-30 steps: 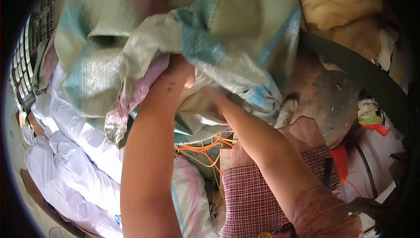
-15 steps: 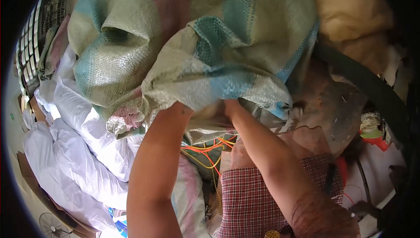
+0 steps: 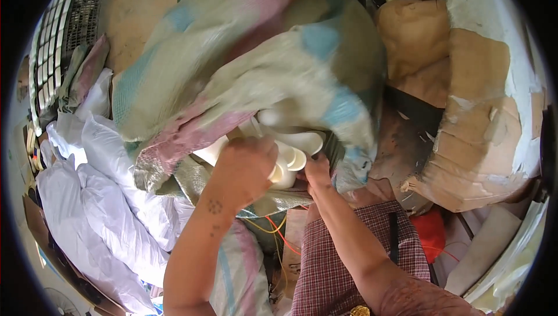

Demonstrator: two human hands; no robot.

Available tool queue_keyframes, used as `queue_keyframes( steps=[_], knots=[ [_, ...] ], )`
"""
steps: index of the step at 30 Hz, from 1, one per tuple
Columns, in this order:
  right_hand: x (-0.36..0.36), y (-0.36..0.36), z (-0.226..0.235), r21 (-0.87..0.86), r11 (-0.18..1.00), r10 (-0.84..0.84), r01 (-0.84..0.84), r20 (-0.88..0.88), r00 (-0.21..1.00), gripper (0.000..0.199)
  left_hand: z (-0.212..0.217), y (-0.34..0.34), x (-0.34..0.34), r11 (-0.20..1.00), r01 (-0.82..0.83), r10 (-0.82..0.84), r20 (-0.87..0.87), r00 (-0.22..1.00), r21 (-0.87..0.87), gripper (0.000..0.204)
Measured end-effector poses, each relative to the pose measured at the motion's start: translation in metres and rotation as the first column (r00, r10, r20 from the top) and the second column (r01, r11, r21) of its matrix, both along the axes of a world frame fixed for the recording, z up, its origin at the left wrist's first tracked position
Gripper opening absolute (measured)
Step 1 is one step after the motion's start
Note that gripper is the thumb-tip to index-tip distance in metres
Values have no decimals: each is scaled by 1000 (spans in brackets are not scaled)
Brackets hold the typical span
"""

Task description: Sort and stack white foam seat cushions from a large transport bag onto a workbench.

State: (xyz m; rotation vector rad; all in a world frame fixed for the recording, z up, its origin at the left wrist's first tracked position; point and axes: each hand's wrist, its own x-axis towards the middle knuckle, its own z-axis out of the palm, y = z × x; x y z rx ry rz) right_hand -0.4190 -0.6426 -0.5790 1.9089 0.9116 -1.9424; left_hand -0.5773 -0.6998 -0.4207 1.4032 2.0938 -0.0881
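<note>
A large woven plastic sack [image 3: 244, 78], pale green with blue and pink stripes, lies bunched before me with its mouth toward me. Several cream-white hollow pieces [image 3: 296, 160], tube-like with round open ends, show inside that mouth. My left hand [image 3: 247, 162] is closed at the left of these pieces, seemingly round one; motion blurs it and its fingertips are hidden. At their right side, by the sack's edge, my right hand [image 3: 317, 173] has its fingers curled in. What it grips, if anything, is hidden.
White plastic bags [image 3: 107, 217] are heaped at the left, below a metal grille [image 3: 52, 49]. A torn brown-and-white cardboard-like bundle [image 3: 476, 142] stands at the right, beside a tan rounded form [image 3: 412, 40]. A striped sack [image 3: 238, 269] and orange cords [image 3: 282, 236] lie below.
Both hands were hidden inside the sack; now they show at its mouth. The sack's upper flap has moved back, uncovering the white pieces. The view has shifted, showing more at the right.
</note>
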Motion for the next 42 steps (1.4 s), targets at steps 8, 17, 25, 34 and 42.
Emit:
queue_keyframes(
  steps=[8, 17, 25, 34, 42],
  knots=[
    [5, -4, -54, -81, 931, -362, 355, -101, 927, 64, -59, -17, 26, 964, -264, 262, 112, 958, 4, 46],
    [49, 7, 45, 74, 981, -156, 180, -256, 954, 51, 17, -42, 52, 886, -348, 434, 286, 854, -307, 48],
    [141, 57, 242, 59, 992, -84, 109, -326, 942, 55, 153, -3, 119, 890, -172, 88, 212, 973, 422, 64],
    [186, 126, 415, 634, 748, 408, -195, -208, 889, 56, 303, 11, 174, 834, -181, 69, 226, 972, 521, 59],
    [230, 191, 565, 970, -47, 302, -241, 243, 922, 63, 371, 125, 213, 419, -161, -160, 247, 956, 894, 49]
  ],
)
